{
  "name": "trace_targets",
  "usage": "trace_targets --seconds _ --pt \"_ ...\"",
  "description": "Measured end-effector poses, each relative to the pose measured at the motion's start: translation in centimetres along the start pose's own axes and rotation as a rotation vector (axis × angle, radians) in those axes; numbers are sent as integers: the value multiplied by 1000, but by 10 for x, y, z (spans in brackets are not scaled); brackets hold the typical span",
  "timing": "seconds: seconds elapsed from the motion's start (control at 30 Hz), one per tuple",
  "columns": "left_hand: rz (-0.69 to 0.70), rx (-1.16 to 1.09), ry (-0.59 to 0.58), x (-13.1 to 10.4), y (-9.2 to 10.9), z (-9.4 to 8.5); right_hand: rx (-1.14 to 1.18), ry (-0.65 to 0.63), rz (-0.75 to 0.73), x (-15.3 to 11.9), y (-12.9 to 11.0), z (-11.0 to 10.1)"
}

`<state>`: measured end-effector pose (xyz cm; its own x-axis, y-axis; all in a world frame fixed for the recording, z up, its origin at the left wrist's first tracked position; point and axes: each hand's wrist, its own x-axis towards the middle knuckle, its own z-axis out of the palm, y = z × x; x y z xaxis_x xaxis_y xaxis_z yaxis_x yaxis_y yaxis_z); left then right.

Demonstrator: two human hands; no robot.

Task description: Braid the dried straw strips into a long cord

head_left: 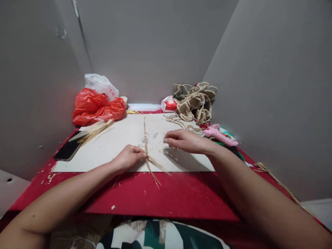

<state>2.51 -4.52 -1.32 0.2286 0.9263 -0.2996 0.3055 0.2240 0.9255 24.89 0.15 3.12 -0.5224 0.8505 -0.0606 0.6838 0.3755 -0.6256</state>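
A thin straw braid point(145, 133) runs up the middle of the white board point(124, 138), and its loose strands point(152, 169) fan out over the board's front edge. My left hand point(131, 157) pinches the braid where the strands spread apart. To the right of it, my right hand point(178, 140) is raised a little above the board, its shadow beneath. The fingers of that hand are bent, with a gap between thumb and fingers, and hold nothing that I can see.
Loose straw point(94, 133) lies by a black phone point(67, 148) at the left, before a red plastic bag point(95, 107). At the back right are coiled rope point(194, 103), a tissue pack point(169, 104) and a pink glue gun point(220, 135). Grey walls enclose the red-covered table point(166, 193).
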Motion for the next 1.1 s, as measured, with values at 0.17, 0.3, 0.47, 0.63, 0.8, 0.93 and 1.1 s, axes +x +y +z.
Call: trace_targets --seconds 0.17,0.3,0.47,0.63,0.8,0.93,1.1 --pt "71 -19 -18 9 -12 0 19 259 -119 32 -44 -5" --pt "145 14 -23 12 -15 -2 -82 117 -240 93 -82 28" --pt "127 88 7 9 -11 -3 -301 -20 -300 171 -111 79" --pt "187 50 -38 10 -15 -2 -448 -72 -315 205 -123 102" --pt "206 43 -56 14 -20 -2 -548 -120 -360 209 -121 103" --pt "194 34 -65 17 -22 -2 -580 -131 -398 212 -119 103" --pt "219 14 -76 17 -22 -2 -596 -144 -418 218 -120 104"
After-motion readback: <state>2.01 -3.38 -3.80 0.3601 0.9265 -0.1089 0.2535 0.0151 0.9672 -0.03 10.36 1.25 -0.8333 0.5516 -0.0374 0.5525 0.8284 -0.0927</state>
